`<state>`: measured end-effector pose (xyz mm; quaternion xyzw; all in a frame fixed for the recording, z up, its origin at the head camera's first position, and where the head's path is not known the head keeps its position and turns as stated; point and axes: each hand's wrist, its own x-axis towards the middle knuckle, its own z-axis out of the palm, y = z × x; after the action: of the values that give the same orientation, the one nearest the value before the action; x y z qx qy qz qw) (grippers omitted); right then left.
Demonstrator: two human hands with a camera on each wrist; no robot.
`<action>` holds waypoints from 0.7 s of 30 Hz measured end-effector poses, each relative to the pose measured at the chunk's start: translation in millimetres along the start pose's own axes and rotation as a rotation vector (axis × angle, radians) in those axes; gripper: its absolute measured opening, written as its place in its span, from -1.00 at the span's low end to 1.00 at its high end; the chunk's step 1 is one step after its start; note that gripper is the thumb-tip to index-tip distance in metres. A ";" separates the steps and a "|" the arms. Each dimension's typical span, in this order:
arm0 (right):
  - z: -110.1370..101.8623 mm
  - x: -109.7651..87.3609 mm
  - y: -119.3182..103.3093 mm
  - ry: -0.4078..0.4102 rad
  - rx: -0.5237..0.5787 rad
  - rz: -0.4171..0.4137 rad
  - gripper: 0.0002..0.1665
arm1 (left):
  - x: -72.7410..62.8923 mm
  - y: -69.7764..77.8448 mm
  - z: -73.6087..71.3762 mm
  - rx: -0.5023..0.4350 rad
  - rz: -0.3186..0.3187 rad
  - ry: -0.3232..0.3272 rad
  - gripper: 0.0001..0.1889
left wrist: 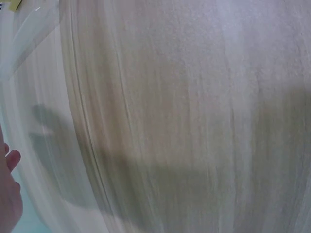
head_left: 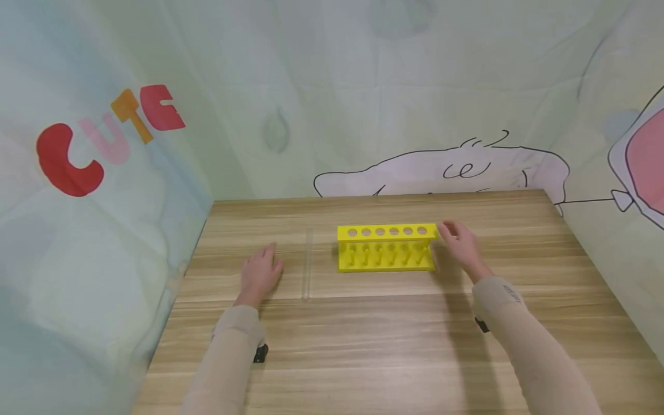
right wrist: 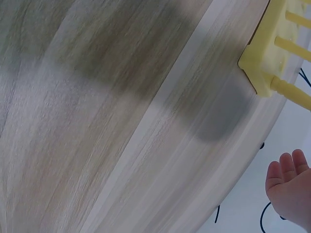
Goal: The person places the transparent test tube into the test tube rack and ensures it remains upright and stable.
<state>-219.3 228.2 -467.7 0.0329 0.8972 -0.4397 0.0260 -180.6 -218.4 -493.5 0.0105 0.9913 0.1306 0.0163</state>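
A yellow test tube rack stands upright on the wooden table, its top bar pierced by a row of round holes above a row of pegs. No tube sits in it. Left of the rack lies a long, clear tube, also seen as a clear shape in the left wrist view. My left hand is just left of this tube, fingers loosely extended, holding nothing. By the rack's right end is my right hand, fingers relaxed with nothing gripped; whether its fingertips touch the rack, I cannot tell.
The wooden table meets a printed cloth backdrop at the back and both sides. Coloured letters mark the left cloth, and a balloon drawing the right one. Both forearms reach in from the near edge.
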 end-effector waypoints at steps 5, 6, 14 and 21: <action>4.6 1.6 -1.7 -0.004 0.014 0.005 -0.33 | 1.7 2.7 0.5 -0.006 -0.003 0.001 -0.44; 5.4 1.6 -2.6 -0.004 0.018 0.006 -0.31 | 1.9 3.4 0.7 -0.013 -0.005 0.003 -0.44; 11.0 2.5 -8.2 -0.003 0.046 -0.006 -0.25 | 4.5 5.7 6.4 -0.016 -0.004 0.025 -0.46; 14.9 3.2 -9.1 0.007 0.085 0.007 -0.23 | 5.2 7.6 9.1 -0.017 -0.015 0.032 -0.48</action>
<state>-223.0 211.0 -469.9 0.0386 0.8775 -0.4774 0.0232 -185.3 -208.6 -500.5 0.0010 0.9903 0.1392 0.0013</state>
